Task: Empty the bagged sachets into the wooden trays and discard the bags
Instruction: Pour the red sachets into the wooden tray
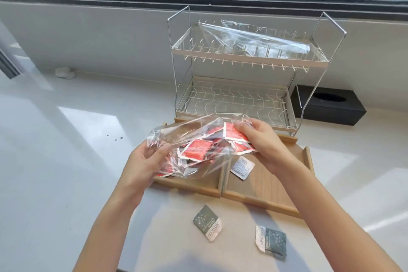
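Both hands hold a clear crinkly plastic bag (198, 139) w/ red-and-white foil sachets (196, 153) inside, lifted over the left of two light wooden trays (187, 185). Left hand (143, 161) pinches the bag's bunched left end, thumb and fingers curled round the plastic. Right hand (265, 141) grips the bag's right side, fingers curled over the film and the sachets under it. Most sachets sit in the bag's lower middle and right part; can't tell which end is the mouth.

Right light wooden tray (260, 192) touches the left one side by side; a white printed sachet (242, 168) lies in it near its left wall, face w/ small text up. Right forearm crosses over this tray.

On the pale grey glossy surface (66, 139), in front of the trays: two grey-green and white sachets, one (208, 223) nearer the left tray, other (271, 242) to its right, apart from each other.

Behind the trays: two-tier metal wire dish rack w/ cream frames (242, 62). An empty clear plastic bag (254, 37) lies across its top tier; lower tier shows only its wire grid. Black rectangular box w/ oval hole on top (329, 104) sits right of the rack, by the wall. Small white crumpled object (64, 72) lies far left near the wall.
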Available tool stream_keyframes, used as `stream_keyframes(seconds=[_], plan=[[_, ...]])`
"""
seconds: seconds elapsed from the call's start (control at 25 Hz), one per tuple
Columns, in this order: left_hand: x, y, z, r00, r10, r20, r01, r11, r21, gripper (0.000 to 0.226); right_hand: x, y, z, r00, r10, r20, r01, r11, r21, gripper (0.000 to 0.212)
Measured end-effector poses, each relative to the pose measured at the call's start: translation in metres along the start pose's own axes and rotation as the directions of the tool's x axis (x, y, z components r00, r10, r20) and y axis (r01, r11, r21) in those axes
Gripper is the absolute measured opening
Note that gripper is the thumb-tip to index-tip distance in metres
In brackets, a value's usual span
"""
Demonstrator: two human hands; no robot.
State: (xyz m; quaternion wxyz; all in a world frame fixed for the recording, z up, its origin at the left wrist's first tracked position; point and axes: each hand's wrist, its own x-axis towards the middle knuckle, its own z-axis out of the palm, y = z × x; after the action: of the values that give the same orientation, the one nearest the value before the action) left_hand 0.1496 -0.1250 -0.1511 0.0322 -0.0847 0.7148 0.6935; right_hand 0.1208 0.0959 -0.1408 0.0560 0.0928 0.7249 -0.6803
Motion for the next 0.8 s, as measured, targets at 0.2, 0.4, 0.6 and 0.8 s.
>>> stream_keyframes(seconds=[0.2,0.4,0.6,0.8], plan=[[0.011,0.015,-0.006,0.997,0.063,0.047,-0.061,0.996,-0.058,0.007,0.004,-0.019,0.004,1.0,0.02,0.015,-0.02,1.0,-0.006,0.012],[0.019,0.034,-0.012,0.996,0.073,0.059,-0.063,0.987,-0.149,0.015,0.003,-0.037,0.0,0.997,0.012,0.072,-0.02,0.993,0.113,0.02],[0.025,0.046,-0.027,0.995,0.005,0.095,0.02,0.965,-0.263,0.016,0.006,-0.049,-0.016,0.993,0.02,0.119,-0.041,0.982,0.182,0.013],[0.028,0.059,-0.031,0.995,0.082,0.059,-0.065,0.967,-0.246,0.03,0.005,-0.062,-0.023,0.989,-0.015,0.146,-0.039,0.932,0.361,0.024]])
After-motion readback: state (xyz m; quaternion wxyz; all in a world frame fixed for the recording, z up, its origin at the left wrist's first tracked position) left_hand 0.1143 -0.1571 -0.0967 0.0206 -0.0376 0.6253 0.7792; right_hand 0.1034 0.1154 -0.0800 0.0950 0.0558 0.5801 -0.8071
